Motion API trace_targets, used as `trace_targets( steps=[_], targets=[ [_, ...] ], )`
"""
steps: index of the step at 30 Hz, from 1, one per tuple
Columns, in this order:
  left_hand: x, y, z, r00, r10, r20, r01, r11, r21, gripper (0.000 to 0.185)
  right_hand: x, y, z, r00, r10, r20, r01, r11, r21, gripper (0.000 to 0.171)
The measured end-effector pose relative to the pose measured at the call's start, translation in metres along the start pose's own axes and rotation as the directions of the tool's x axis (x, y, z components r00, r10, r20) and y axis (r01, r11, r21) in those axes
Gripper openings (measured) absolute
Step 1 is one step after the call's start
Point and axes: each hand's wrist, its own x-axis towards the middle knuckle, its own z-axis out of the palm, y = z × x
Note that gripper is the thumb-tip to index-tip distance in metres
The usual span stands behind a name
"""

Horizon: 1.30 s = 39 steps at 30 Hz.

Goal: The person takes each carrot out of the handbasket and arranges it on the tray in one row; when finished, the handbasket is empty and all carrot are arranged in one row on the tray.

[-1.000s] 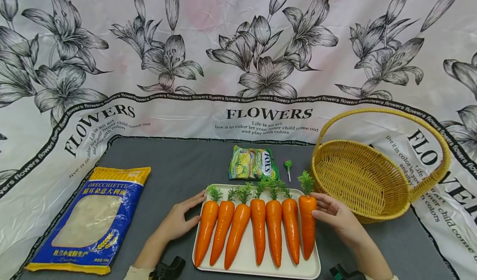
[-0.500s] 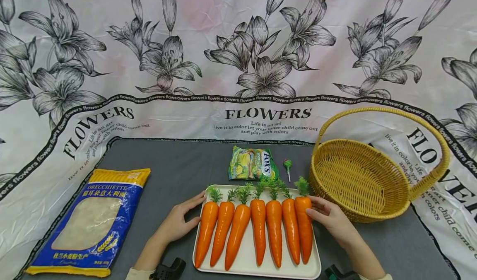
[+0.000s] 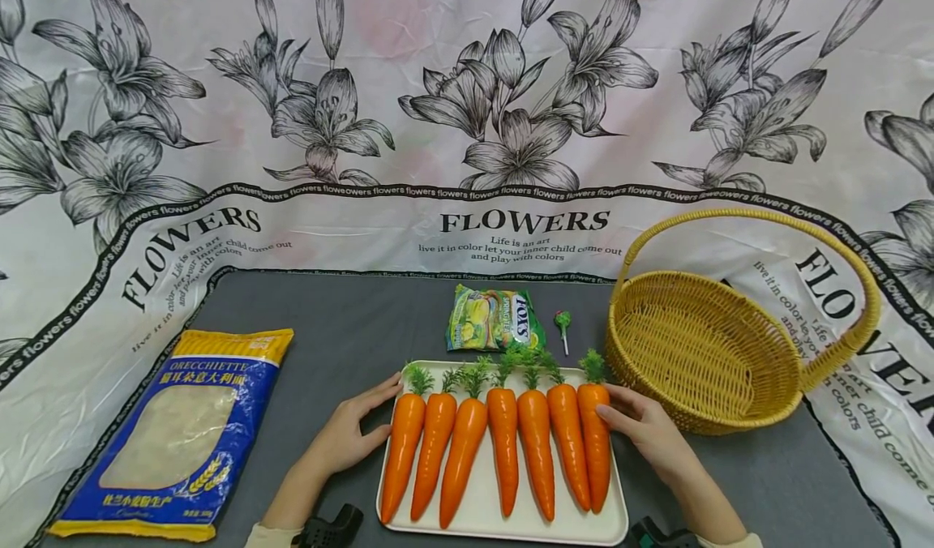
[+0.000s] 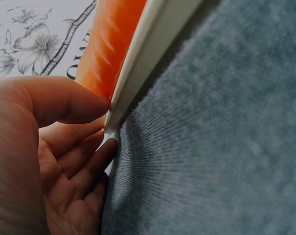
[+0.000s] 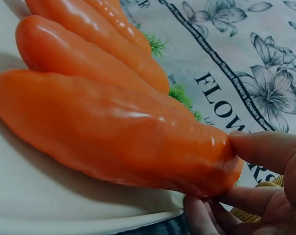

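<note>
Several orange carrots with green tops lie side by side on a cream tray [image 3: 569,532]. My right hand [image 3: 651,430] pinches the rightmost carrot [image 3: 597,451] near its top, between thumb and fingers. In the right wrist view that carrot [image 5: 113,132] lies against its neighbour [image 5: 74,54] over the tray. At the tray's left edge, my left hand [image 3: 353,426] has its fingers extended, touching the side. The left wrist view has the thumb [image 4: 69,100] against the tray rim [image 4: 138,54], beside the leftmost carrot [image 4: 108,44]; the other fingers are below it.
A yellow wicker basket [image 3: 700,353] with a tall handle stands right of the tray. Behind the tray lie a green candy bag [image 3: 494,319] and a lollipop [image 3: 562,331]. A blue and yellow pasta bag [image 3: 175,434] lies on the grey cloth at left.
My right hand has moved slightly left with the rightmost carrot, bringing it against the neighbouring carrot. The lower tips of nearby carrots have shifted a little right. My left hand has stayed put.
</note>
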Motion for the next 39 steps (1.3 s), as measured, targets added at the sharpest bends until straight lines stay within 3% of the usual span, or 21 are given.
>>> trace_targets(
  steps=[7,18,29,39],
  targets=[
    [0.001,-0.002,0.000,1.000,-0.003,0.006,0.003,1.000,0.002,0.054,0.004,0.002,0.004,1.000,0.000,-0.027,0.000,1.000,-0.019,0.057],
    [-0.002,-0.004,-0.001,1.000,-0.008,0.010,0.008,1.000,-0.002,0.057,0.008,0.004,0.015,0.994,0.007,-0.113,-0.023,0.990,-0.140,0.060],
    [-0.003,-0.005,0.000,1.000,-0.022,0.016,0.022,1.000,-0.018,0.059,0.003,-0.002,0.020,0.993,0.021,-0.118,-0.043,0.980,-0.194,0.063],
    [0.000,-0.003,0.000,1.000,-0.005,0.006,0.005,1.000,-0.023,0.060,-0.008,-0.009,0.007,0.994,0.030,-0.107,-0.056,0.968,-0.246,0.064]
  ],
)
